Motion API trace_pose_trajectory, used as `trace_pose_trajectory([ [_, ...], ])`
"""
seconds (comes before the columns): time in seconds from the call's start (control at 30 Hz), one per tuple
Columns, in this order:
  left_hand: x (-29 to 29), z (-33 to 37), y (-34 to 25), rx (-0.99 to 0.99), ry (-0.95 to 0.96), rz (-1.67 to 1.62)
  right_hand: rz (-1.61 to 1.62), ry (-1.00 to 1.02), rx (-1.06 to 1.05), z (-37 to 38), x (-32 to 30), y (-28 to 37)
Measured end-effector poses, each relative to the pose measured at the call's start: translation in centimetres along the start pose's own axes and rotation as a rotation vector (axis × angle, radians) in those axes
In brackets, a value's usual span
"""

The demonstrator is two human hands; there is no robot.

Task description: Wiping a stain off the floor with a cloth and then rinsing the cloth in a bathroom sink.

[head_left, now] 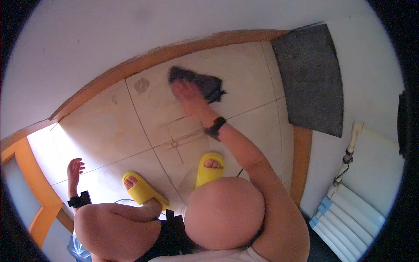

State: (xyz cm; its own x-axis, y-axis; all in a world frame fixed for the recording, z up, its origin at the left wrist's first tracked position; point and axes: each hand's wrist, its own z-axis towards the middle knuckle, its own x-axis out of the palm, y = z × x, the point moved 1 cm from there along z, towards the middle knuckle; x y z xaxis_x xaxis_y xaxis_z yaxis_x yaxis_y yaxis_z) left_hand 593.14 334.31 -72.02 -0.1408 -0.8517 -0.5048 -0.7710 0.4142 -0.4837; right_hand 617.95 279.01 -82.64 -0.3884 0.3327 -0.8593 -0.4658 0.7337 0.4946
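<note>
So, plastic bag (75, 250): bluish, see-through, sat at the lower left; couldn't tell what was inside.
Dark cloth (210, 85): lay bunched on the floor tiles (248, 65), under the right hand (188, 95), well apart from the left hand (75, 169).
Right hand: kinda blurry, fingers stretched over the cloth.
Left hand: relaxed, fingers spread, slightly bent.

A pale tiled floor (248, 131) meets a whitish wall (174, 19) along brown skirting (231, 38), bright light falling at left.
</note>
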Motion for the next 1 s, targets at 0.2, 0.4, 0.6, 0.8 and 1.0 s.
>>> trace_pose_trajectory([
  [0.2,0.6,-0.5,-2.7,0.036,0.012,-0.034,0.087,-0.004,-0.172,-1.5,-1.2,2.9],
  [0.4,0.3,0.0,-3.4,0.066,-0.002,0.06,-0.236,-0.26,0.369,-2.2,-5.7,-8.8],
  [0.6,-0.5,0.4,-2.3,0.061,-0.009,0.061,-0.21,-0.433,0.769,-5.6,-9.3,-18.3],
  [0.8,-0.2,0.3,-3.3,0.09,0.041,0.102,-0.244,-0.503,0.945,-14.8,-7.6,-19.5],
  [1.0,0.9,0.4,-4.1,0.1,0.038,0.069,-0.249,-0.55,1.104,-28.6,-5.8,-18.0],
])
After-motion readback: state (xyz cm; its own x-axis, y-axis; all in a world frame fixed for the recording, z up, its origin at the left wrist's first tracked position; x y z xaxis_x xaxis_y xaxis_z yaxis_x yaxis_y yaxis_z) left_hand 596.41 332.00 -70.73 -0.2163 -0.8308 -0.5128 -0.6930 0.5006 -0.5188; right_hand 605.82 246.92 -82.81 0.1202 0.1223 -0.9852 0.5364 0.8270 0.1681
